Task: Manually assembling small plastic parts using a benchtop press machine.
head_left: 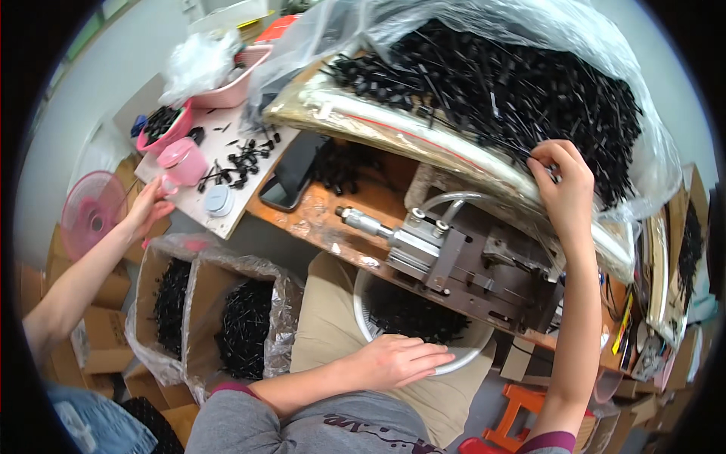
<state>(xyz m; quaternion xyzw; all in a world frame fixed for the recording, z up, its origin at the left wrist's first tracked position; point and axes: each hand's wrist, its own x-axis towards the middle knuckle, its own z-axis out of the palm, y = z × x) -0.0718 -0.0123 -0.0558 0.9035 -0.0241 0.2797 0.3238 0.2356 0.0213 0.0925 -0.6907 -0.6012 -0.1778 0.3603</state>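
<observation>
My right hand (563, 175) is at the front edge of a big heap of thin black plastic pieces (491, 91), which lies in a plastic-lined box. Its thumb and fingers are pinched together on one slim black piece (523, 153). My left hand (402, 359) rests palm down, fingers stretched out, on the rim of a white basin (363, 318) in my lap. More small black parts (412, 312) lie inside the basin. Between my arms, on the wooden bench, stands a metal clamping machine (423, 250) with a cylinder and air hoses.
At the left, another person's hand (147, 206) is beside a pink mug (183, 160). Bagged boxes of black parts (246, 325) stand on the floor by my left leg. A phone (291, 172) lies on the bench. An orange stool (518, 416) is at lower right.
</observation>
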